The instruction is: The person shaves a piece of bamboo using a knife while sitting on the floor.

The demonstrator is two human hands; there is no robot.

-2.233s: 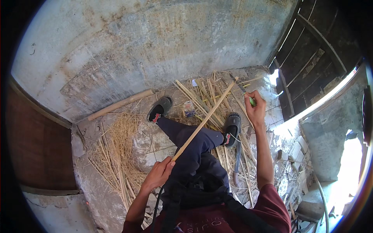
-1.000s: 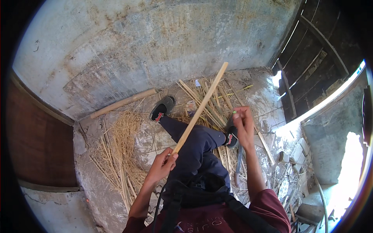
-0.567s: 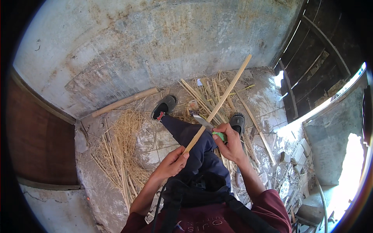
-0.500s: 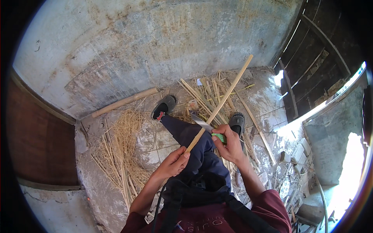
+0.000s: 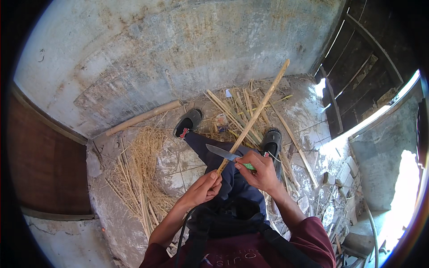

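Note:
My left hand grips the near end of a long bamboo stick that slants up and away to the right over my knees. In my right hand is a knife with a green handle; its blade points left and rests across the stick just above my left hand. Both hands are close together above my dark trousers. My two dark shoes rest on the floor below.
Cut bamboo strips lie piled between my feet. A heap of thin shavings covers the floor on the left. One thick bamboo pole lies along a stained concrete wall. Rubble and a dark wooden door are on the right.
My right hand came back from far out along the stick to a spot next to my left hand, and the knife blade now lies across the stick. The stick's far end swung right.

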